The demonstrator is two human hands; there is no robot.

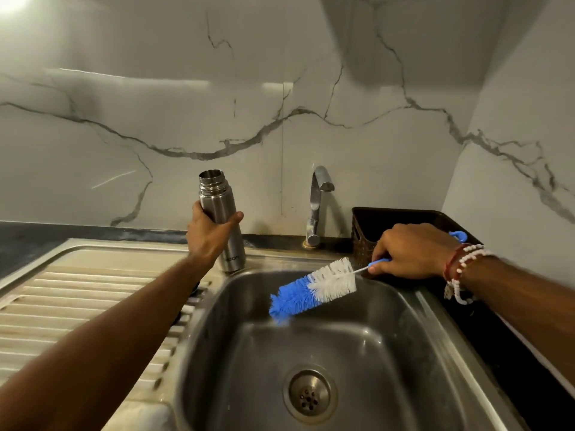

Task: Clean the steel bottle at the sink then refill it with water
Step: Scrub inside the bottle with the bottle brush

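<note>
An uncapped steel bottle (221, 213) stands upright at the back left corner of the sink (389, 353), its base near the rim. My left hand (208, 234) grips its middle, fingers and thumb wrapped round it. My right hand (413, 253) holds the blue handle of a bottle brush (314, 290). The brush has blue and white bristles and slants down to the left over the basin. The tap (317, 200) stands behind the sink between the two hands; no water runs from it.
A ribbed steel draining board (77, 293) lies left of the basin. A dark woven basket (401, 222) sits at the back right against the marble wall. The drain (309, 393) is at the basin's bottom. Dark counter runs along the right edge.
</note>
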